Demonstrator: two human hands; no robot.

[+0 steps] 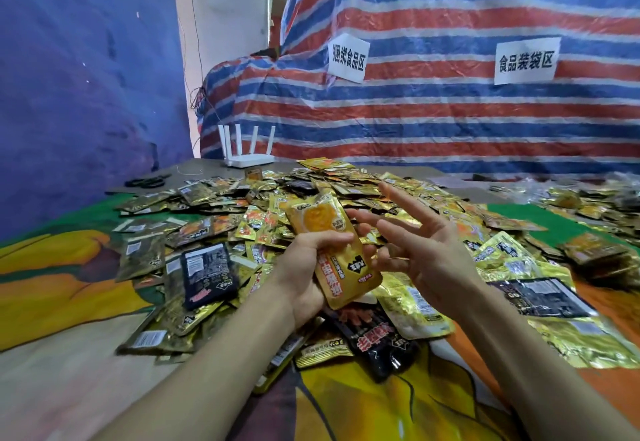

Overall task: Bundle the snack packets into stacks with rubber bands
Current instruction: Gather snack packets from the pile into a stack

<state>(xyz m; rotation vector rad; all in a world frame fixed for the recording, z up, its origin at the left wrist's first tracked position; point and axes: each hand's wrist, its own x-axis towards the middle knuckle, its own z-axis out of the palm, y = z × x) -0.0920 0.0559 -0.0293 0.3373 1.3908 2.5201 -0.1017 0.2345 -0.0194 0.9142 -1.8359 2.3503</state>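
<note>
Grip: left hand (pixel 304 267) fingers round gold packet (pixel 334 253) | right hand (pixel 427 250) fingers spread beside packet edge

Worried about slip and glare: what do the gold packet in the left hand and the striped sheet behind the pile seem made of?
Gold packet, gripped by the left hand: probably metallised plastic film, glossy; it shows bright highlights and a smooth printed face.
Striped sheet: seemingly woven plastic tarpaulin, slight sheen; fine crinkles and stiff folds suggest it, though no weave is resolvable.
</note>
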